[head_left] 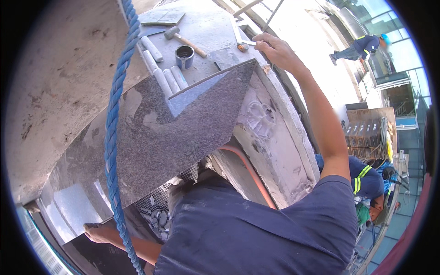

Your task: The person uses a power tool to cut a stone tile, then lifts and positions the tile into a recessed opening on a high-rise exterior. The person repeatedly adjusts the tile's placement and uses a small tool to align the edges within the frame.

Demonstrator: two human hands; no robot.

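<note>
Right hand point(271, 46) reaches up over the rim of the concrete surface point(206, 27); its fingers pinch a small pale tool point(245, 42), apparently a scraper or spatula, whose tip lies on the surface beside a small round piece point(242, 47).

Left hand point(94, 228) is low in view and presses flat against the dark polished panel point(68, 206); fingers look laid together, but whether they grip anything cannot be told.

A speckled granite slab point(183, 123) leans against the wall face, its upper edge just under the rim. On the surface sit a hammer point(183, 39), a small open tin point(184, 57) and several white tubes point(162, 75). A blue rope point(114, 128) hangs down the left side.

Risks, as judged:
- The reach is long and high. If the pinch slips, the tool could go over the edge; people are working below on the right.
- A brush of the forearm could knock the tin or hammer off.
- The slab looks loosely seated. Body pressure could shift it.
- Balance depends on the left hand against a smooth panel.
</note>
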